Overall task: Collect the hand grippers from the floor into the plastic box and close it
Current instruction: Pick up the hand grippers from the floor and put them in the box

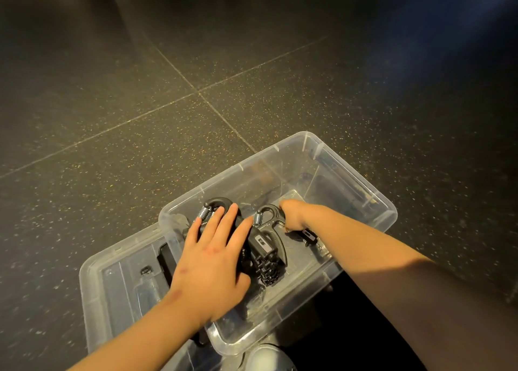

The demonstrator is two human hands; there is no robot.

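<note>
Dark speckled floor tiles [140,152] with pale grout lines carry the work. At left, the clear flat plastic lid [112,281] lies beside the box, off it. The left hand [213,261] rests flat, fingers spread, on black hand grippers with steel coil springs [266,247] inside the clear rectangular plastic box [350,174]. The right hand [293,216] curls closed around one gripper's handle. Judged step: settling the grippers. Next: fit the lid.

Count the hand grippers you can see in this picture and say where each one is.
2, both inside the clear plastic box: one hand gripper under the left hand, another hand gripper beside it, touched by the right hand. The hands may hide more.
</note>
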